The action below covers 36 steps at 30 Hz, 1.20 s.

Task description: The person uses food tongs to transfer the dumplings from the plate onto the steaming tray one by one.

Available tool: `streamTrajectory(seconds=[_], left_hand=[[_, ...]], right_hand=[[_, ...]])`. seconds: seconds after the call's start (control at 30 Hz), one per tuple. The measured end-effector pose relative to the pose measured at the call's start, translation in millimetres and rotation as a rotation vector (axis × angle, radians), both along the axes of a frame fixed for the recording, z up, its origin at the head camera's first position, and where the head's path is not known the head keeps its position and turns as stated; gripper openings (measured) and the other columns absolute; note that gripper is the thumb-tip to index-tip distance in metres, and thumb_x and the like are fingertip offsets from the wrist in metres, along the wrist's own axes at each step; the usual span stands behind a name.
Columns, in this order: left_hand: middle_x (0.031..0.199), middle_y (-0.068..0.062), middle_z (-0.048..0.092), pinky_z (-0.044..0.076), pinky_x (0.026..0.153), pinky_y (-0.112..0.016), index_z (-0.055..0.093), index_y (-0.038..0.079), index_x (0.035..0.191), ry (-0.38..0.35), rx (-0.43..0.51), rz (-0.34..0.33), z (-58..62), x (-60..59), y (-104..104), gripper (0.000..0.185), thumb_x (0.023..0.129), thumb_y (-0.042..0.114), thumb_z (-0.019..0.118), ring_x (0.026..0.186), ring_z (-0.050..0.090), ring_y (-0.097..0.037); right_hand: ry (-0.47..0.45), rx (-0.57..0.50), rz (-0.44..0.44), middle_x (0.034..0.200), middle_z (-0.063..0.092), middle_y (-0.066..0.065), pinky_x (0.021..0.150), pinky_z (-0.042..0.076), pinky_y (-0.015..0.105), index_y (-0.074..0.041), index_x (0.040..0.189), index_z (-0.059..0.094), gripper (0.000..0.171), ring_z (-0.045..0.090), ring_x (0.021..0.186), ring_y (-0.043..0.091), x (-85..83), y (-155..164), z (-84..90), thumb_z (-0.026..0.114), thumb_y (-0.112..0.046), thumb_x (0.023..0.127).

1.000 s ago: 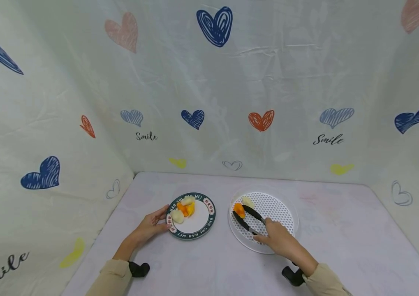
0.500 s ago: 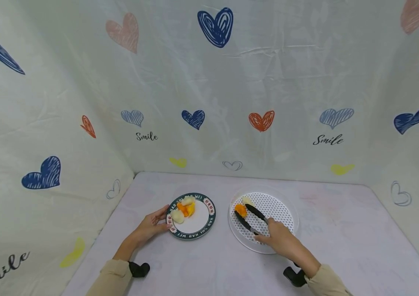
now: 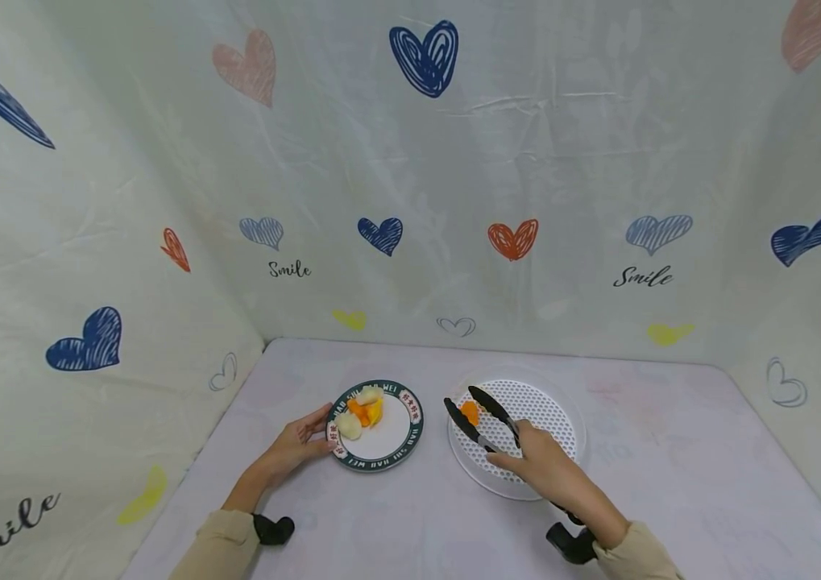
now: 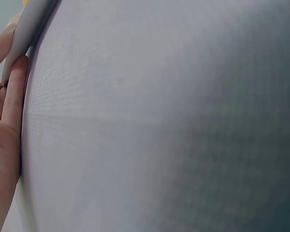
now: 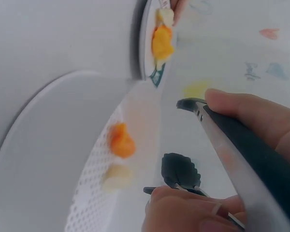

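My left hand [image 3: 296, 443] pinches the left rim of a white plate [image 3: 390, 435] with a green lettered border; in the left wrist view, fingers lie under the rim and the thumb above. On the plate sit pale chunks [image 3: 348, 425] and orange-yellow pieces [image 3: 375, 412]. My right hand [image 3: 549, 466] grips black-tipped tongs [image 3: 462, 418], their arms spread with nothing between the tips. Below them is a round white perforated tray [image 3: 544, 419] with a clear rim. An orange piece [image 5: 122, 141] and a pale chunk [image 5: 117, 177] lie in it; tongs cover the chunk in the head view.
Plate and tray stand side by side on a whitish covered table [image 3: 425, 515], a narrow gap between them. A pale curtain [image 3: 562, 161] printed with hearts hangs behind and at the sides. Each wrist carries a black camera mount [image 3: 274, 529].
The tongs have risen off the orange piece and shifted slightly toward the upper left, their tips spread wider. The orange piece stays in the tray. The left hand and plate have not moved.
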<state>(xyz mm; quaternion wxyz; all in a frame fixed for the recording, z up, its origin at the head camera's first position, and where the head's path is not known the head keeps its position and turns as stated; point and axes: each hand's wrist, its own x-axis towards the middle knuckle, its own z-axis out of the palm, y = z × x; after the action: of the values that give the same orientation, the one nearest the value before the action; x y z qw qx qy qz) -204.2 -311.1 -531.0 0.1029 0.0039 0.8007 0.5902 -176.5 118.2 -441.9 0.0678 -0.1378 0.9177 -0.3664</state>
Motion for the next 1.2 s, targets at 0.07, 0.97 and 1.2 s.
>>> streamTrajectory(seconds=[0.07, 0.97, 1.2], left_hand=[[0.148, -0.021, 0.048, 0.021, 0.118, -0.054, 0.030, 0.003, 0.155, -0.005, -0.002, -0.001, 0.5, 0.7, 0, 0.083, 0.088, 0.015, 0.077, 0.142, 0.035, -0.036], [0.146, -0.019, 0.050, 0.022, 0.118, -0.054, 0.032, 0.008, 0.156, -0.009, 0.006, 0.012, 2.7, -1.3, 1, 0.082, 0.088, 0.014, 0.077, 0.141, 0.036, -0.034], [0.144, -0.019, 0.052, 0.023, 0.118, -0.054, 0.032, 0.007, 0.156, -0.008, 0.008, 0.008, -0.4, -0.8, 0, 0.081, 0.088, 0.012, 0.076, 0.138, 0.041, -0.034]], right_hand=[[0.000, -0.012, 0.007, 0.097, 0.066, 0.020, 0.071, 0.056, 0.042, 0.020, 0.122, 0.051, 0.070, 0.061, 0.084, 0.025, 1.2, -6, 3.0, 0.079, -0.032, 0.085], [-0.102, -0.086, 0.170, 0.069, 0.044, 0.005, 0.047, 0.035, 0.025, 0.018, 0.111, 0.055, 0.064, 0.044, 0.059, 0.016, -20.0, -101, -21.7, 0.078, -0.036, 0.085], [-0.138, -0.092, 0.189, 0.067, 0.044, 0.004, 0.047, 0.033, 0.025, 0.017, 0.109, 0.056, 0.062, 0.042, 0.057, 0.015, -24.9, -110, -31.8, 0.074, -0.038, 0.087]])
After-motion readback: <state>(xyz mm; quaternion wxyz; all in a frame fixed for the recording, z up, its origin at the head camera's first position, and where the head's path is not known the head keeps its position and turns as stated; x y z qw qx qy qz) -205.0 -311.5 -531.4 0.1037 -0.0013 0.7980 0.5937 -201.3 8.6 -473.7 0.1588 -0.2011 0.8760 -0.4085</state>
